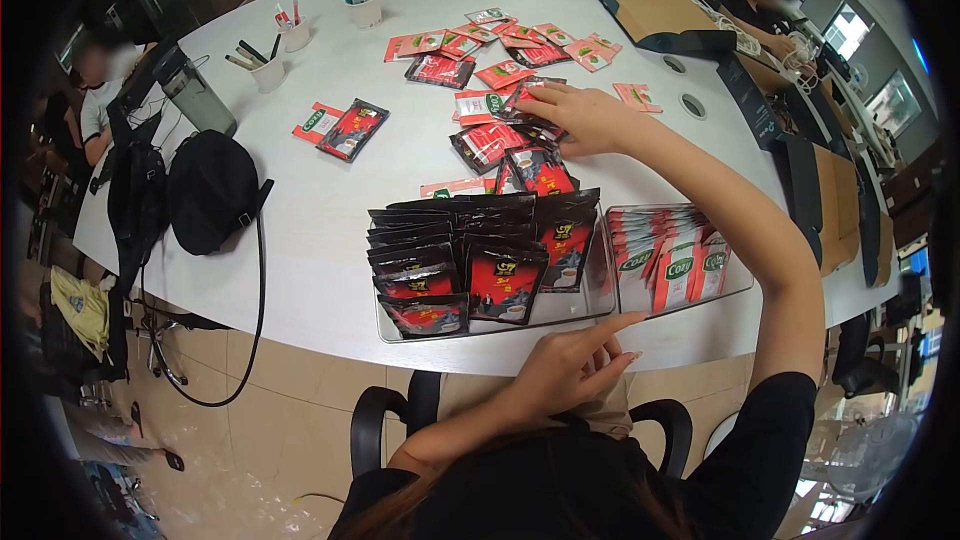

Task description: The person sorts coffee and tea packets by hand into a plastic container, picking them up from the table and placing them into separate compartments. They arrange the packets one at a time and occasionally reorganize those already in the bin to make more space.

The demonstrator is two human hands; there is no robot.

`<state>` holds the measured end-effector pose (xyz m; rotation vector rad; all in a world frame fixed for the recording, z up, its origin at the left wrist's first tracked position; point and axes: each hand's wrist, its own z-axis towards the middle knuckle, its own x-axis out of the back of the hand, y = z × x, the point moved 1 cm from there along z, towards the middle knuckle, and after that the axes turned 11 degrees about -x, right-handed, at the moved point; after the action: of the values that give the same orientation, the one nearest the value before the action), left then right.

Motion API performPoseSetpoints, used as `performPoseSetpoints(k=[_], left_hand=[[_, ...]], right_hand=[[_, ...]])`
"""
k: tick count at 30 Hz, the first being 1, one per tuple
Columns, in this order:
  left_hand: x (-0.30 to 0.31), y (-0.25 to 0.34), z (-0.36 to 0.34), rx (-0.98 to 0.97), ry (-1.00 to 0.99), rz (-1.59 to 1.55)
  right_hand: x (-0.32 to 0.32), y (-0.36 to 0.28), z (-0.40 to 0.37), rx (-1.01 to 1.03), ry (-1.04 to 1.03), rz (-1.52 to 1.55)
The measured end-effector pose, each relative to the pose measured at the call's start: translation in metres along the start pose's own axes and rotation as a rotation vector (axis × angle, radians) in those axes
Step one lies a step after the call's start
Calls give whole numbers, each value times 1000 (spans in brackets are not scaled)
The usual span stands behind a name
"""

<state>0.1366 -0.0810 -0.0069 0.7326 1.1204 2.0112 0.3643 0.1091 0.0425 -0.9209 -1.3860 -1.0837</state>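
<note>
You are sitting at a white table (330, 200), whose surface is showing two round holes (693, 106) toward its right side. Along your near edge, a larger clear tray (585, 302) is standing beside a smaller clear tray (736, 285). Beyond them, black-and-red sachets (490, 143) and light red packets (505, 73) are lying in an overlapping scatter. To your left, one black-and-red sachet (354, 130) is overlapping a red-and-white packet (315, 122). Farther left, a black cap (212, 190) is resting near a bottle (198, 92), and three pen cups (269, 76) are standing beyond.
</note>
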Motion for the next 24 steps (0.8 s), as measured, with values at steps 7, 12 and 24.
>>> performPoseSetpoints(k=[7,12,24], left_hand=[[0,1,1,-3,10,12],[-2,0,0,-3,20,20],[-1,4,0,2,35,5]], right_hand=[[1,5,23,16,-11,53],[-12,2,29,45,160,-110],[36,13,11,-205,359,272]])
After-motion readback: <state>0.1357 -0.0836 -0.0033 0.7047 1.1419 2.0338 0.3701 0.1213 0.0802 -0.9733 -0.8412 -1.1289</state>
